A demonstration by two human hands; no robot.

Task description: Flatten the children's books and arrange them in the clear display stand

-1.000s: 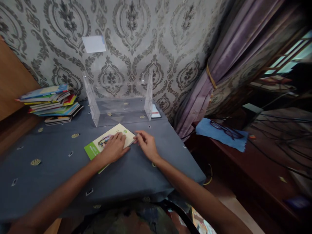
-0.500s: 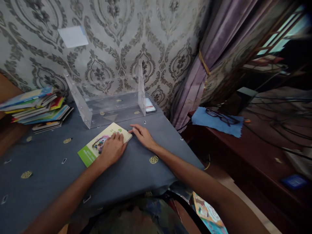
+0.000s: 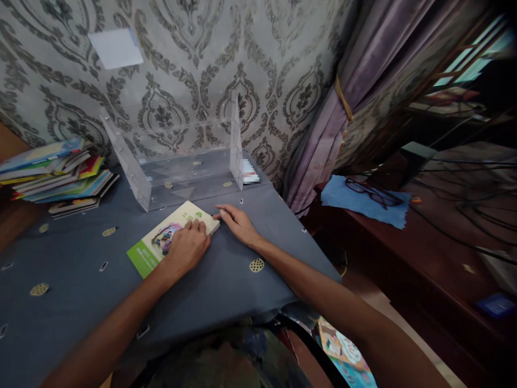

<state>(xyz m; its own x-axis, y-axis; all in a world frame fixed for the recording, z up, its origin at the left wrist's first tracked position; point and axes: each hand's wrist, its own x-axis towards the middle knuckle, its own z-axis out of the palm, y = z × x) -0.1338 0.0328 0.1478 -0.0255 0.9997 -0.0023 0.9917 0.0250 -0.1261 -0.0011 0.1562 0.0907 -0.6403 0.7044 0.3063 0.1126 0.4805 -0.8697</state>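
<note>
A book (image 3: 160,237) with a cream and green cover lies at a slant on the dark blue tablecloth (image 3: 226,285). My left hand (image 3: 189,242) rests on the book's cover, fingers flat and slightly bent, hiding part of the picture. At the book's right corner is my right hand (image 3: 238,221), with index finger and thumb stretched toward the edge. Its other fingers are partly hidden beneath, and nothing shows in its grasp. Just behind the book stands a clear plastic rack (image 3: 137,178) with upright side panels.
Stacked books (image 3: 64,172) stand at the left. A purple curtain (image 3: 323,129) hangs beyond the table's right edge. Farther right, a dark red desk (image 3: 371,242) bears a blue cloth (image 3: 359,202), glasses (image 3: 375,193) and cables. Colourful books (image 3: 343,350) lie low near my right forearm.
The view has shifted slightly. Both hands and the book stay in nearly the same places relative to each other.
</note>
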